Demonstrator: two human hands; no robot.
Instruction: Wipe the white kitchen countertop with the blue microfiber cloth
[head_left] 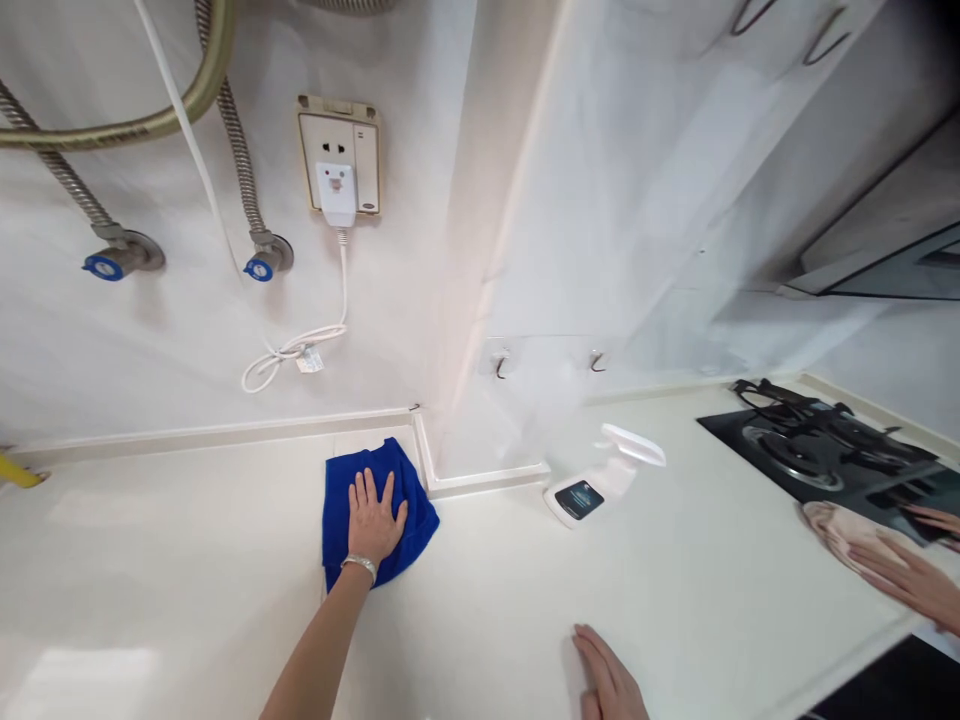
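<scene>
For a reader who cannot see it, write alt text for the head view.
A left hand lies flat on a blue cloth on a white counter, while the right hand is lower and empty-looking. A white spray bottle is farther right. Beyond it, another person's hand rests on a pale cloth beside a black stove.

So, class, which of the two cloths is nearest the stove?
The pale cloth, under a co-worker's hand at the edge of the stove; the blue cloth is farther off, under the wearer's left hand.
</scene>
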